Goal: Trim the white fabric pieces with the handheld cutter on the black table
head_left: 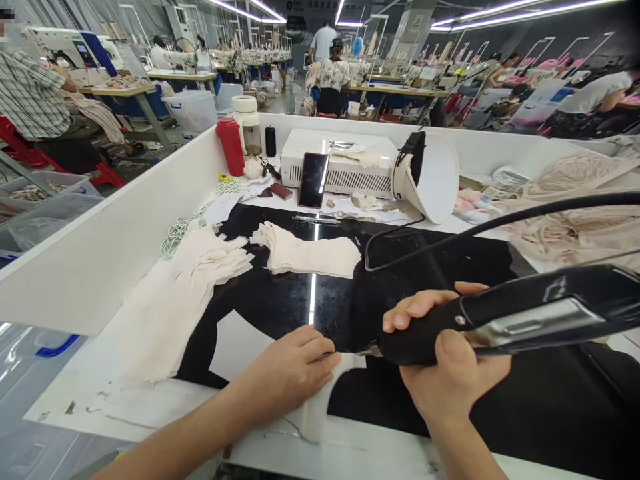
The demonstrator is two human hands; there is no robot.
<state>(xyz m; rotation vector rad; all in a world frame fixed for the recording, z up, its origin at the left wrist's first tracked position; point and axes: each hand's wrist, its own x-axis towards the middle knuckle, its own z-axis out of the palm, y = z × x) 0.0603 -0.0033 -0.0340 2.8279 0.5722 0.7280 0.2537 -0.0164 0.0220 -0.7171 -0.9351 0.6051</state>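
My right hand [450,360] is wrapped round the thick black grip of a corded handheld tool [540,313]. The tool has a silver lever along its side and a narrow metal tip pointing left. That tip meets the edge of a cream fabric piece [320,407] on the black work surface [380,393]. With curled fingers close together, my left hand [300,367] holds the fabric down just left of the tip; its fingertips partly hide the cloth. A stack of cream fabric pieces [313,253] lies ahead, and a larger pile [170,300] spreads to the left.
A black cable [500,217] arches over the right side. Behind the surface stand a vented white box [340,160], a phone [313,180], a white lamp-like shade [435,177] and a red bottle [230,147]. A white partition [125,220] borders the left. People sit at sewing machines beyond.
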